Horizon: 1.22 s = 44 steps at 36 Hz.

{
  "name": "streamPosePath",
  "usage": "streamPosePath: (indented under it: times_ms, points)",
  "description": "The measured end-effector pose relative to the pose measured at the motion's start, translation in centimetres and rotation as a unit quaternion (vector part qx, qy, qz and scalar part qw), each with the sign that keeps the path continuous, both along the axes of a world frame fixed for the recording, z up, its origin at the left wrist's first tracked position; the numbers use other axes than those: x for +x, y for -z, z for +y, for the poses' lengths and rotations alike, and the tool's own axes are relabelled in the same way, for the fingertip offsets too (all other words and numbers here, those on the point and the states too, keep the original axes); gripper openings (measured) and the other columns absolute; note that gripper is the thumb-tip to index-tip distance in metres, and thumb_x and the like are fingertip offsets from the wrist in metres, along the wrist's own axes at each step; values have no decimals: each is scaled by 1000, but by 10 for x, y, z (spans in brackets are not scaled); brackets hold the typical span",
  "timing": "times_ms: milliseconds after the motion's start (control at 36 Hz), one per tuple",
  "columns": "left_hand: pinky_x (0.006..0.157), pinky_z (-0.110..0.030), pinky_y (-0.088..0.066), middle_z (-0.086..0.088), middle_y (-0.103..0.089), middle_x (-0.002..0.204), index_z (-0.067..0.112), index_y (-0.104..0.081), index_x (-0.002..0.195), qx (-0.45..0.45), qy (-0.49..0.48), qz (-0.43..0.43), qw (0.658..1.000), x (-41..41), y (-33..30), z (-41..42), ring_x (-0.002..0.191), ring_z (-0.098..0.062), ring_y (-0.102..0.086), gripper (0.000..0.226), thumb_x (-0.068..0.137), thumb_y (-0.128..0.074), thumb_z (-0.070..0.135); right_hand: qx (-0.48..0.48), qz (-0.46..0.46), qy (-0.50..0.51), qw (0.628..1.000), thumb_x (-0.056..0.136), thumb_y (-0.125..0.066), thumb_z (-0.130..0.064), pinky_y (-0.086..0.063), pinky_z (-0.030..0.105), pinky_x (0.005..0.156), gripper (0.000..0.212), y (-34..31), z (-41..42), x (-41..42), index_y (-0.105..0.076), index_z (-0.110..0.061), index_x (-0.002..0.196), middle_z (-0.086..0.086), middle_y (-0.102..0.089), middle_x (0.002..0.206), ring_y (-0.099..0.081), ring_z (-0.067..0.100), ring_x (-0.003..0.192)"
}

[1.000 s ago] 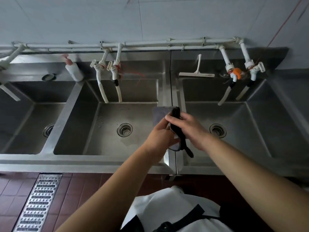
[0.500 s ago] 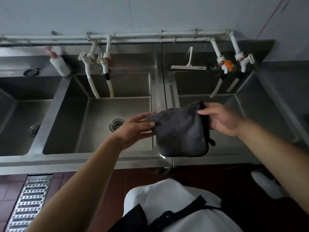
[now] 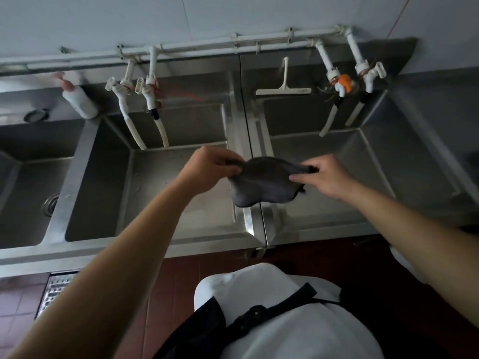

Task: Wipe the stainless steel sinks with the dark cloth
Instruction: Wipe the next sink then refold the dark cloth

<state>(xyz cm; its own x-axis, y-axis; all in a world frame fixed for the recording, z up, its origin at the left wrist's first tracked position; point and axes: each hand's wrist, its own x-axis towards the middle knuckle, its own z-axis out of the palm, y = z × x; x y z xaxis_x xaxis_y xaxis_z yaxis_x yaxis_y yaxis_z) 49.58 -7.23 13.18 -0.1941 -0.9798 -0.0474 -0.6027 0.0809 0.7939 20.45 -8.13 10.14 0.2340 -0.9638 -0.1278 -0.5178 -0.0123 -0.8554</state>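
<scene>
While my left hand (image 3: 212, 168) pinches the dark cloth (image 3: 264, 185) at its 9 o'clock corner and my right hand (image 3: 324, 177) pinches the 3 o'clock corner, fingers closed on fabric both sides, the cloth hangs slack between them in the air, lower edge drooping toward 6 o'clock. It sits above the raised divider (image 3: 248, 141) where the middle sink (image 3: 166, 187) meets the right sink (image 3: 350, 156), not touching steel as far as I can tell. Middle basin opens at 9 o'clock from the cloth, floor bare and free to sweep; two white hoses (image 3: 145, 125) dangle in at its back wall, 11 o'clock. Right basin at 3 o'clock, also open floor, two more hoses (image 3: 337, 117) reaching in from 1 o'clock under taps, one with an orange handle (image 3: 346, 80). White squeegee (image 3: 283, 86) lies on the back ledge at 12 o'clock. Left sink (image 3: 31, 182) far at 9 o'clock, drain (image 3: 50, 204) visible, white bottle (image 3: 79, 101) on the ledge behind it. Front rim (image 3: 129, 252) runs along 6 o'clock, just ahead of my apron (image 3: 272, 320); floor grate (image 3: 57, 291) at 7 o'clock.
</scene>
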Motion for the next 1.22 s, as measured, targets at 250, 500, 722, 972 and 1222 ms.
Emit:
streamPosePath:
  times_ms: [250, 500, 722, 972, 1222]
  points:
    - [88, -32, -54, 7, -73, 90, 23, -78, 103, 0, -42, -50, 998, -5, 1, -16, 88, -12, -67, 24, 84, -72, 10, -47, 42, 10, 998, 82, -79, -14, -48, 20, 68, 14, -5, -29, 2, -74, -27, 85, -9, -72, 78, -64, 2, 73]
    - [89, -19, -51, 9, -72, 108, 23, -70, 120, -177, -44, -58, 982, -11, 4, 25, 97, 0, -65, 29, 93, -65, 15, -291, 97, 59, 950, 83, -76, -15, -43, 15, 88, 24, -1, 1, -7, -75, -10, 106, -7, -68, 98, -60, 6, 95]
    - [107, -44, -42, -7, -71, 123, 10, -73, 118, 2, 98, -174, 980, -13, 122, 153, 118, -29, -64, 44, 78, -68, -8, -2, 371, -172, 913, 96, -61, -30, -21, 47, 114, 35, 111, 115, -29, -64, -27, 131, -5, -48, 150, -30, 24, 147]
    - [113, -51, -38, -15, -58, 140, 6, -61, 134, 4, -41, -144, 989, -24, 127, 138, 133, -34, -51, 41, 96, -49, 15, -134, 252, -62, 956, 88, -67, -14, -40, 54, 103, 35, 105, 103, -2, -68, -5, 122, 17, -60, 134, -53, 40, 125]
    - [124, -50, 5, -3, 10, 167, 22, 9, 159, 92, 1, -344, 935, -67, 203, 121, 154, -20, 7, 83, 96, -15, 71, 17, 389, -116, 914, 96, -15, -67, 3, 60, 118, 75, 171, 79, 40, 20, -35, 154, -8, 11, 166, 9, 22, 154]
